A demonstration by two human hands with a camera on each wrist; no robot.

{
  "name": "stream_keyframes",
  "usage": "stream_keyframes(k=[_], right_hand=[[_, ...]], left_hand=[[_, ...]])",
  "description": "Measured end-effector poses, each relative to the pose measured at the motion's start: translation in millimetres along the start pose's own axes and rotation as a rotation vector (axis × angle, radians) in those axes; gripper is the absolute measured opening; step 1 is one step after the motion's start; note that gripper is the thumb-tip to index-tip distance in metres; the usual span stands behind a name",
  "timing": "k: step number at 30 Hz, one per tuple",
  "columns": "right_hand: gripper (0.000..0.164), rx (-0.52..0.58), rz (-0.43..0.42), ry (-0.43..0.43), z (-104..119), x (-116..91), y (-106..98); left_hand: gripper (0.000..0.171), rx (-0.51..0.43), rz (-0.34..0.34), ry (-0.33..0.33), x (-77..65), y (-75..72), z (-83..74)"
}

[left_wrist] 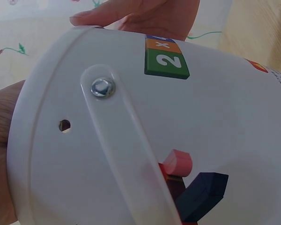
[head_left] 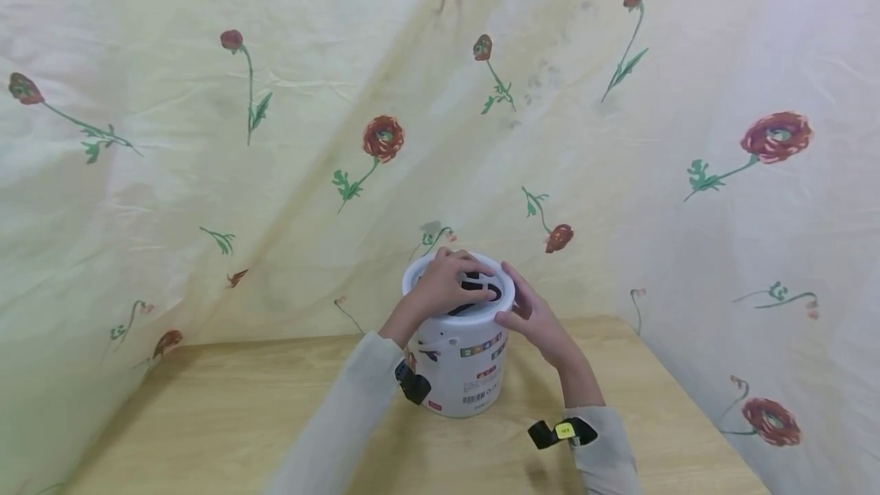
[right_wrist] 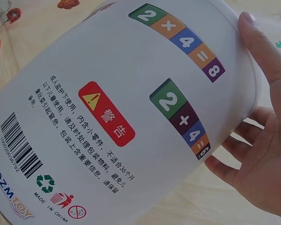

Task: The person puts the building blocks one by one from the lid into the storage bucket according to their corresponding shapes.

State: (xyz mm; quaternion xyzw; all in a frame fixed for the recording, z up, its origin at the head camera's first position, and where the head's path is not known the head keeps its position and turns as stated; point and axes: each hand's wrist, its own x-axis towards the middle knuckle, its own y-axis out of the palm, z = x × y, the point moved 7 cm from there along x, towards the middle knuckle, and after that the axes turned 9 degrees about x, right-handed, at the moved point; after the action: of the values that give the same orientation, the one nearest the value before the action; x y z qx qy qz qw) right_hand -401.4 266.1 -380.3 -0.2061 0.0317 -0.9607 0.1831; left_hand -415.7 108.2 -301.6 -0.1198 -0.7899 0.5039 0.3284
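A white plastic bucket (head_left: 450, 373) with printed coloured number blocks stands upright on the table. Its white lid (head_left: 410, 275) has dark shapes, perhaps openings, in the top. My left hand (head_left: 443, 285) arches over the lid, thumb and fingers bent down onto its top; that contact is out of sight in the left wrist view. On the right side, my right hand (head_left: 543, 323) holds the bucket near the rim, thumb toward me and fingers round the far side. The left wrist view shows the translucent carrying handle (left_wrist: 126, 159) hanging from a metal rivet (left_wrist: 103, 87).
The light wooden table (head_left: 261, 403) spreads around the bucket. Behind it and at both sides hangs a pale cloth (head_left: 309, 174) printed with red flowers. A black wrist strap with a camera (head_left: 412, 383) sits on the left sleeve, and another (head_left: 562, 432) on the right.
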Motion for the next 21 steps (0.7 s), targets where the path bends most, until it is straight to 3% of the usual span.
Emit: stream_keyframes(k=[13, 21], right_hand=[[0.087, -0.02, -0.006, 0.0, -2, 1, -1], [0.088, -0.012, -0.004, -0.019, -1, 4, 0]], left_hand=[[0.04, 0.011, -0.062, -0.031, -1.6, -1.8, 1.1], [0.028, -0.02, -0.259, 0.042, -4.4, -14.9, 2.9]])
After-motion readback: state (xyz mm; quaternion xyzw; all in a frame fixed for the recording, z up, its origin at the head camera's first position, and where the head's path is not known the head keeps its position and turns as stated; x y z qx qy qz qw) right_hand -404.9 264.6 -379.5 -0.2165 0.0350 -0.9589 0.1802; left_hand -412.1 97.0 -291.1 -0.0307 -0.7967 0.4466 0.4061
